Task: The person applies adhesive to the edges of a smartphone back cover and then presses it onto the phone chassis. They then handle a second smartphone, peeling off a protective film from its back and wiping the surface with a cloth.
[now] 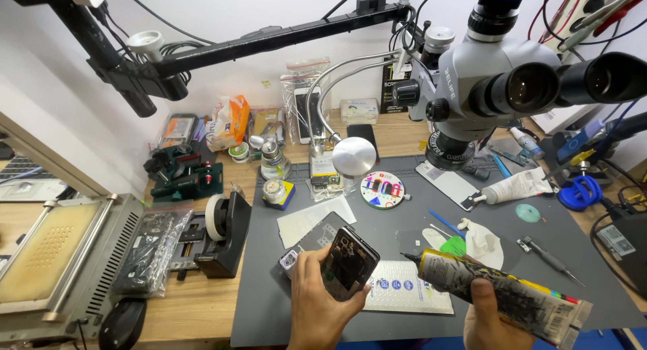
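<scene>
My left hand [317, 299] holds a dark smartphone [348, 264] tilted up, its opened back and inner parts facing me. My right hand [490, 317] grips a long glue tube [502, 293] with a dark patterned label. The tube's thin black nozzle points left and its tip sits just beside the phone's right edge. Both hands hover over the grey work mat [397, 212] near its front edge. Under the phone lies a white padded pouch [404, 286].
A stereo microscope [502, 87] hangs over the mat's right rear. A tape dispenser [226, 232], a heating plate machine [54, 262] and a bagged part stand at left. Small tools, a white tube [515, 187], a green pick [455, 245] and a round colourful disc [382, 189] lie on the mat.
</scene>
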